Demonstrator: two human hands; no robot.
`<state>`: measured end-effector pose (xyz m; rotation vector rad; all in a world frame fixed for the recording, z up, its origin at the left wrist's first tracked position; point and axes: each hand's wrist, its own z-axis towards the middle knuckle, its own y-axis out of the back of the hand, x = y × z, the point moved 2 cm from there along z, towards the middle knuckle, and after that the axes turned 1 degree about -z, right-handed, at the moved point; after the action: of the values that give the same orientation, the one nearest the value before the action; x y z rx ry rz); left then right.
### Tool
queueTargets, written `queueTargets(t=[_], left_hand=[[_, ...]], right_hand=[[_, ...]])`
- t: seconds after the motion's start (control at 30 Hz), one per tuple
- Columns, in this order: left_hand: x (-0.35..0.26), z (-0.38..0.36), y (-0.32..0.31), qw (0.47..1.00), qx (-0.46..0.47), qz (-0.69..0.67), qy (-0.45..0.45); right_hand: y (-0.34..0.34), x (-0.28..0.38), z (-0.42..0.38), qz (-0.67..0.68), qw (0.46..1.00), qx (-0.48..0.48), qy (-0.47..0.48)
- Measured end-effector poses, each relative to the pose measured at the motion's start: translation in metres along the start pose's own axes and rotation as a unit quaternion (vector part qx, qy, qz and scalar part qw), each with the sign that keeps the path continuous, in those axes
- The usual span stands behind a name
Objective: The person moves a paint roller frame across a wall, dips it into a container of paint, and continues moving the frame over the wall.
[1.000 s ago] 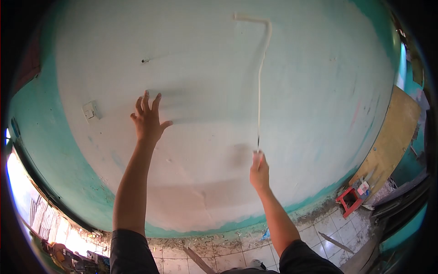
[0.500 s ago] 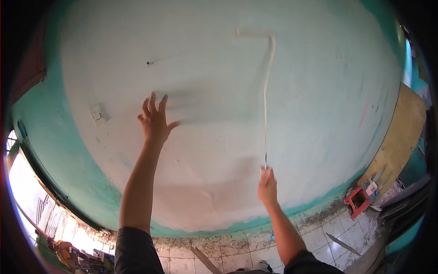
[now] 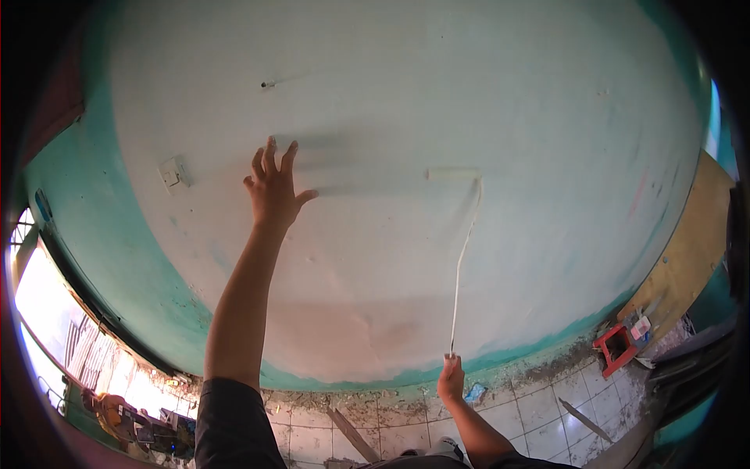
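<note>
My right hand (image 3: 450, 378) is closed around the handle end of a paint roller (image 3: 455, 173), low in front of the wall. The roller's long, thin pale rod rises from my fist and bends left at the top, where the roller head lies level against the white-painted wall (image 3: 531, 102). My left hand (image 3: 273, 191) is raised with fingers spread toward the wall, holding nothing, and casts a shadow to its right. A white wall switch (image 3: 173, 173) is left of that hand, and a small dark fixture (image 3: 266, 84) sticks out above it.
Green paint (image 3: 86, 187) borders the white area. A red stool (image 3: 616, 350) with items on it stands at lower right beside a yellowish board (image 3: 680, 234). Wood strips (image 3: 353, 436) lie on the dirty tiled floor (image 3: 402, 438). Bright daylight enters at lower left.
My right hand has moved down, drawing the roller head from high on the wall to about the height of my left hand. My left hand keeps its spread pose as the view shifts slightly.
</note>
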<state>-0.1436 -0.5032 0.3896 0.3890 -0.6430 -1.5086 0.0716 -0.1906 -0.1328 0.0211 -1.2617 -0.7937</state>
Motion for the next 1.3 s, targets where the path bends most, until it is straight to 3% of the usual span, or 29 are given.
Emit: queueTargets(t=[0.07, 0.13, 0.2, 0.27, 0.4, 0.47, 0.5, 0.53, 0.63, 0.67, 0.7, 0.73, 0.8, 0.87, 0.9, 0.93, 1.07, 1.13, 1.3], left_hand=[[-0.003, -0.008, -0.003, 1.0, 0.004, 0.007, -0.008], [-0.004, -0.004, 0.0, 1.0, 0.004, 0.004, 0.003], [-0.006, -0.002, 0.004, 1.0, 0.006, 0.01, 0.007], [-0.008, -0.006, 0.005, 1.0, 0.015, 0.016, 0.01], [-0.011, -0.007, 0.008, 1.0, 0.0, 0.017, 0.007], [-0.012, -0.006, 0.008, 1.0, -0.006, 0.012, 0.008], [-0.011, -0.006, 0.006, 1.0, -0.01, 0.001, 0.007], [-0.01, -0.007, 0.004, 1.0, -0.014, -0.008, 0.006], [-0.01, -0.009, 0.003, 0.999, -0.025, -0.037, 0.007], [-0.009, -0.011, 0.001, 0.999, -0.024, -0.032, 0.01], [-0.009, -0.013, -0.002, 0.998, -0.032, -0.046, 0.016], [-0.009, -0.015, -0.003, 0.997, -0.04, -0.062, 0.022], [-0.01, -0.021, -0.004, 0.996, -0.048, -0.063, 0.046], [-0.01, -0.025, -0.006, 0.993, -0.056, -0.072, 0.071], [-0.007, -0.028, -0.007, 0.989, -0.073, -0.093, 0.09], [-0.005, -0.029, -0.007, 0.984, -0.089, -0.116, 0.107], [0.007, -0.023, -0.001, 0.981, -0.042, -0.151, 0.118], [0.015, -0.023, -0.011, 0.982, -0.04, -0.155, 0.104], [0.024, -0.02, -0.017, 0.981, -0.029, -0.169, 0.095]], right_hand=[[0.014, 0.036, 0.018, 0.018, 0.998, -0.054, 0.031], [0.053, 0.127, 0.081, 0.119, 0.989, -0.044, -0.072], [0.067, 0.166, 0.116, 0.165, 0.982, -0.094, 0.012], [0.078, 0.183, 0.135, 0.165, 0.982, -0.088, -0.002], [0.072, 0.144, 0.122, 0.139, 0.988, -0.062, -0.026], [0.027, 0.036, 0.088, -0.005, 0.99, -0.089, 0.113], [0.036, 0.04, 0.068, 0.057, 0.988, 0.066, -0.13], [0.007, -0.029, 0.037, -0.173, 0.965, -0.003, 0.195], [0.015, -0.02, 0.02, -0.162, 0.958, -0.015, 0.236], [0.014, -0.023, 0.025, -0.019, 0.996, 0.029, 0.077], [0.011, -0.022, 0.028, 0.122, 0.986, 0.074, -0.086], [0.013, -0.009, 0.037, 0.125, 0.985, 0.078, -0.085], [0.024, 0.04, 0.072, 0.012, 0.995, -0.034, 0.091], [0.04, 0.096, 0.111, -0.136, 0.938, -0.146, 0.282], [0.055, 0.129, 0.128, 0.023, 0.993, -0.05, 0.106], [0.07, 0.16, 0.136, 0.181, 0.979, 0.048, -0.077], [0.107, 0.216, 0.152, 0.232, 0.97, 0.049, -0.057], [0.106, 0.217, 0.148, 0.225, 0.96, -0.127, 0.105], [0.079, 0.196, 0.115, 0.251, 0.965, -0.082, 0.008]])
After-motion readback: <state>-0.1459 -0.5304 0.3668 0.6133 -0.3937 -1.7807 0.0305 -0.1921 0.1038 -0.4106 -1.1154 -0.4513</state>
